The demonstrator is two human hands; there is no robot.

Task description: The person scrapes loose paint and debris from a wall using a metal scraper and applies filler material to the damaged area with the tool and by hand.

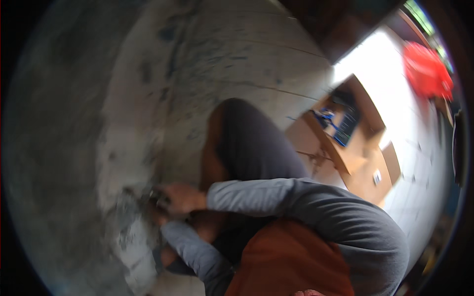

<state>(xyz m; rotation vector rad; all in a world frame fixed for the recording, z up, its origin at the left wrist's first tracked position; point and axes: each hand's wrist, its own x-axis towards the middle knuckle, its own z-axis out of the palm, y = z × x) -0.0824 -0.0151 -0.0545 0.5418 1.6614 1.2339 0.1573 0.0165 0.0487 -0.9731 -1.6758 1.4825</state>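
work seems under way, right hand [181,197] and left hand [160,217] together at a blurred dark object [159,199], but i cannot tell their grip or what remains.

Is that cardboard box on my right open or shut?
Open. The cardboard box has a flap spread outward, and a dark, blue-edged thing shows inside.

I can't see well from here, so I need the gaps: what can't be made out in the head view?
Head view:
- Dark thing at the right hand: blurred; kind unclear.
- Left hand: blurred; finger positions unclear.
- Dark and blue contents of the cardboard box: blurred.
- Large dark brown thing: cut off by the top edge.
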